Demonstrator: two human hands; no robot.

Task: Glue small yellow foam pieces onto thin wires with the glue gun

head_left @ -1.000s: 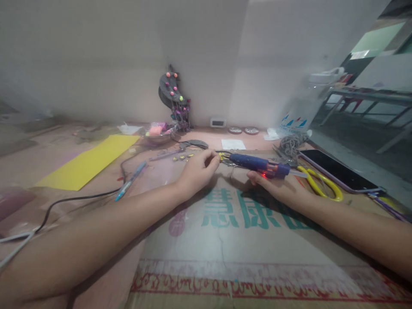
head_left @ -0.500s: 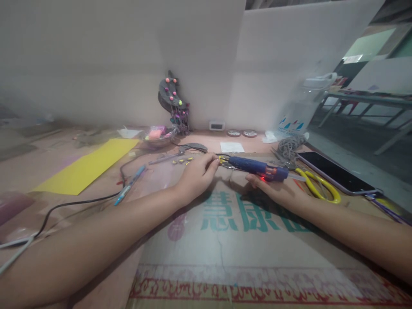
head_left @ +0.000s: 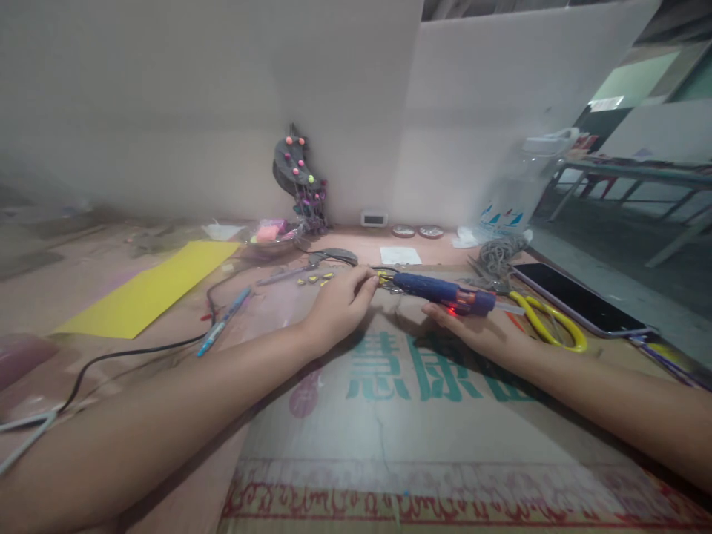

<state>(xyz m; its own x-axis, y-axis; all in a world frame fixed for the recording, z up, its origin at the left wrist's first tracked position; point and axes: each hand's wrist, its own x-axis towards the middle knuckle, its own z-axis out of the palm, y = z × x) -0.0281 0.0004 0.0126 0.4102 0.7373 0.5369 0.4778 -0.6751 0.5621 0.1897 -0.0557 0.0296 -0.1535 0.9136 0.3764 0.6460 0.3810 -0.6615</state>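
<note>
Over the printed cardboard sheet [head_left: 334, 437], my right hand [head_left: 461, 325] is closed round a dark blue glue gun [head_left: 442, 291] with a red light lit; its handle is hidden by the hand. A clear glue stick [head_left: 510, 308] sticks out of the gun's rear, and its nozzle points left. My left hand [head_left: 348, 295] pinches a small yellow piece [head_left: 383, 277] right at the nozzle; whether the two touch I cannot tell. Several small grey-and-yellow pieces [head_left: 314, 279] lie just left of that hand.
Yellow-handled scissors [head_left: 550, 322], a phone [head_left: 581, 298], grey yarn [head_left: 498, 252] and a clear bottle [head_left: 515, 185] stand or lie at right. On the left are yellow paper [head_left: 150, 289], a blue pen [head_left: 224, 321] and a black cable [head_left: 133, 345]. A grey moon-shaped ornament [head_left: 292, 163] stands at the wall.
The view has tipped slightly, so everything sits a little lower in the picture. Both hands keep the same hold, with the glue gun's nozzle still at the yellow piece.
</note>
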